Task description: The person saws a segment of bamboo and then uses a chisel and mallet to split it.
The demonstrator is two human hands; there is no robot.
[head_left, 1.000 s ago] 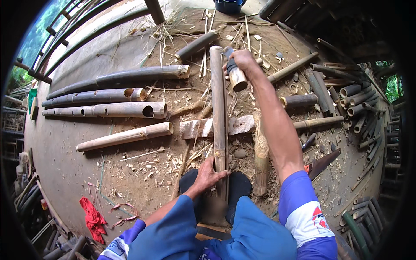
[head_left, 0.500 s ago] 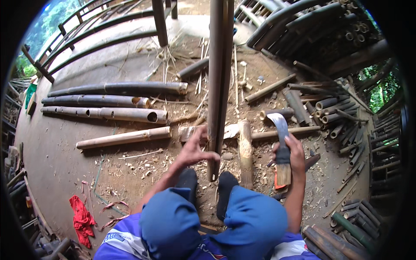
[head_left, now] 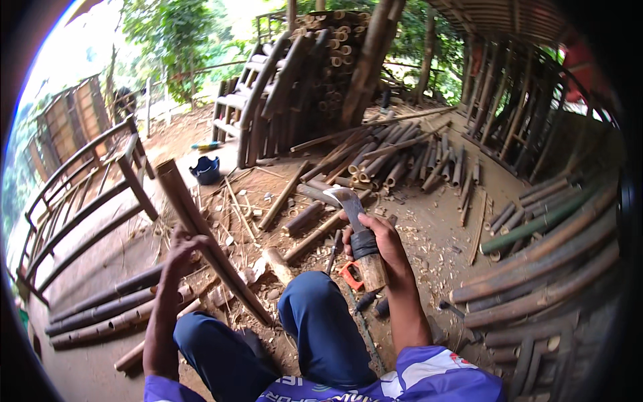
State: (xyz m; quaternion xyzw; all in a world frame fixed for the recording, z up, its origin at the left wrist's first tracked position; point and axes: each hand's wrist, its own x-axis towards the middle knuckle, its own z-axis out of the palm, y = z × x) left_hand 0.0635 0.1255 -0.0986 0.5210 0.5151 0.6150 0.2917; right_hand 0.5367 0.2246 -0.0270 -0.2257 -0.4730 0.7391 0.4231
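Note:
My left hand is closed around a long, dark, split-looking bamboo pole. The pole leans, its lower end near the ground in front of my feet and its upper end far and to the left. Raised in front of my right knee, my right hand grips a curved knife. Its pale blade hooks to the left, and a black wrap binds the thick wooden handle. A short, light wooden block lies on the ground between the two hands, beyond my knees.
Several bamboo poles with cut holes lie at left, beside a bamboo bench frame. An orange-handled saw lies below the knife. Cut bamboo heaps lie ahead, longer poles at right. A dark blue bucket stands farther off.
My view has swung up and to the right. The pole went from upright to leaning left, and my left hand closed around it from a loose, spread hold. The knife stays in my right hand.

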